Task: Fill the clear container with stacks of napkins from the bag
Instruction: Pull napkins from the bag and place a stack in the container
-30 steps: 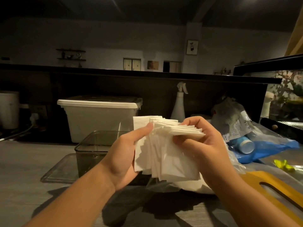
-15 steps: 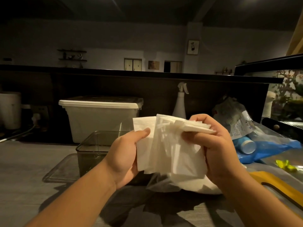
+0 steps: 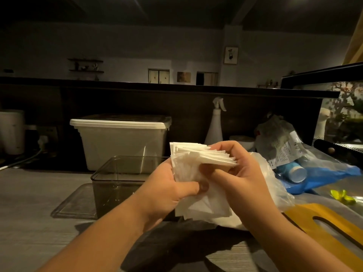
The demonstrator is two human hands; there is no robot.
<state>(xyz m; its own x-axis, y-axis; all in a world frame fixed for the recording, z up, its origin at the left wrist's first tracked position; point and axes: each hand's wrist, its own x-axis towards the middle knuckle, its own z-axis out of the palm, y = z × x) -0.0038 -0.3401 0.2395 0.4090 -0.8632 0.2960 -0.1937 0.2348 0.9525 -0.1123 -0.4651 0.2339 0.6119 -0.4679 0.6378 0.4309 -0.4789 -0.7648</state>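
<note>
Both hands hold a fanned stack of white napkins [image 3: 198, 165] above the counter. My left hand [image 3: 169, 191] grips its lower left side, thumb across the front. My right hand [image 3: 239, 177] curls round its right side, fingers over the top edges. The clear container [image 3: 117, 173] stands just behind and left of the hands, and looks empty. Its flat clear lid [image 3: 76, 203] lies beside it on the left. The clear plastic napkin bag [image 3: 275, 185] lies under and right of my right hand, partly hidden.
A white lidded bin [image 3: 121, 142] stands behind the container. A white spray bottle [image 3: 215, 124] stands against the dark back wall. Blue packaging with a blue-capped bottle [image 3: 298, 173] lies at right. A yellow board with a handle slot [image 3: 334, 230] lies front right.
The napkin stack has been drawn lower and squeezed closer together. My left thumb has slid down across its front, and my right fingers have closed over the top edges.
</note>
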